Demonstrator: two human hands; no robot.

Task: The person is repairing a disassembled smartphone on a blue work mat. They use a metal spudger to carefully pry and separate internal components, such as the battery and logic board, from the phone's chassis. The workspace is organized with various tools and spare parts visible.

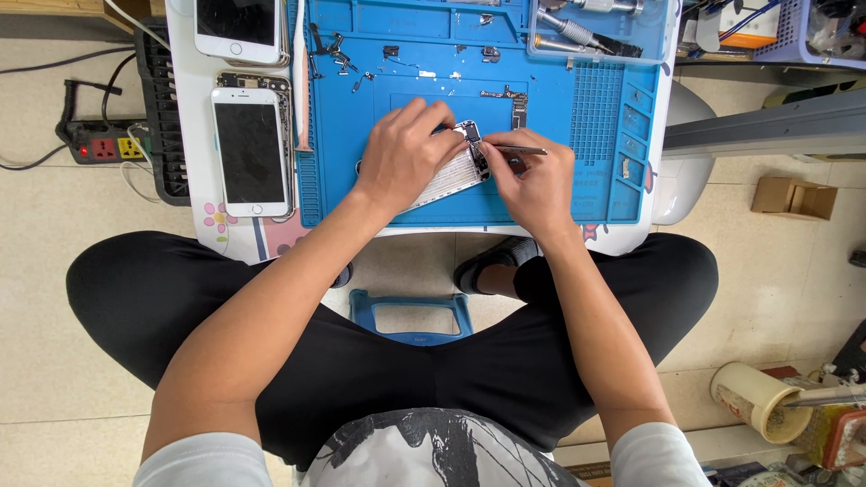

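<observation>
- Head view: the left hand [404, 155] lies palm-down on an opened phone body [456, 171], fingers curled and pressed together over its upper end; the fingertips touch the part near the dark component strip [475, 149].
- The opened phone body lies tilted on the blue work mat [595, 117], directly under the left fingers and just left of the right fingertips.
- The right hand [532, 180] pinches thin metal tweezers [519, 150] between thumb and forefinger; the other fingers are folded beneath. The tweezer tips meet the dark component strip just beside the left fingertips.
- Beyond the fingertips, small loose screws and brackets [341, 56] lie scattered on the mat, well apart from both hands.
- Left of the left hand, two white phones lie face-up: one [250, 149] near the mat edge, a second [238, 27] farther away.
- Beyond the right hand, a clear tray [663, 41] holds metal tools, apart from the fingers.
- A black power strip [99, 144] lies on the floor, far left of the left hand.
- A blue stool [412, 316] shows between the person's knees, below both wrists.
</observation>
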